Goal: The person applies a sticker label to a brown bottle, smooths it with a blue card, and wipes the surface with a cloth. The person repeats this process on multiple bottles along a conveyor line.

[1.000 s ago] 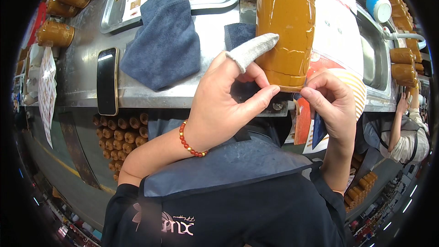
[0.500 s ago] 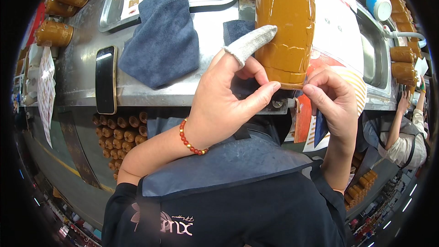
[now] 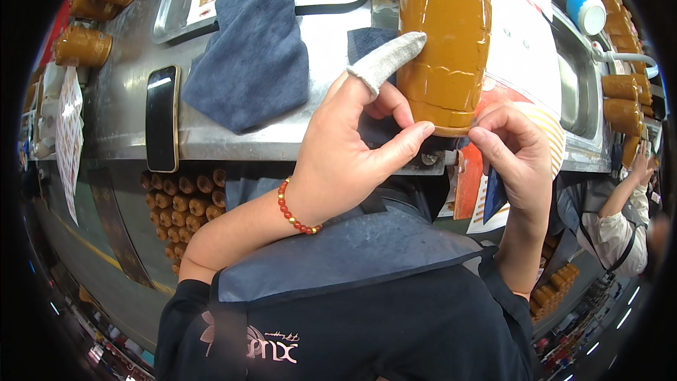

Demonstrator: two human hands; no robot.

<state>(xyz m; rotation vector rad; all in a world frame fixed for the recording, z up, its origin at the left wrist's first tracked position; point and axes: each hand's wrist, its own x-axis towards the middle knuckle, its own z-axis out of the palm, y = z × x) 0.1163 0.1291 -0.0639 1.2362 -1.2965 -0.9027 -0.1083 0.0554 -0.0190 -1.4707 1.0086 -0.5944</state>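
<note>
A brown glazed ceramic jar [image 3: 446,49] lies on its side on the metal worktop, its near end toward me. My left hand [image 3: 356,134] wears a grey cloth finger sleeve [image 3: 388,60] on one finger, and that finger rests along the jar's left side. Its thumb and another finger close together at the left of the jar's near rim [image 3: 446,131]. At the rim's right corner, my right hand [image 3: 518,155] pinches thumb against forefinger. Whatever lies between the fingertips of either hand is too small to make out. Behind the left fingers a dark blue cloth [image 3: 370,41] is partly hidden.
Left on the worktop lie a blue cloth [image 3: 247,63], a phone [image 3: 163,118] and a metal tray [image 3: 169,17] with printed sheets. Brown jars [image 3: 82,46] stand farther left. A sink [image 3: 582,92] and blue-white cup [image 3: 585,8] are right. A co-worker [image 3: 613,219] is at far right.
Both hands keep almost the same pinched pose at the rim. The jar appears shifted very slightly right. At far right the co-worker's arms have moved.
</note>
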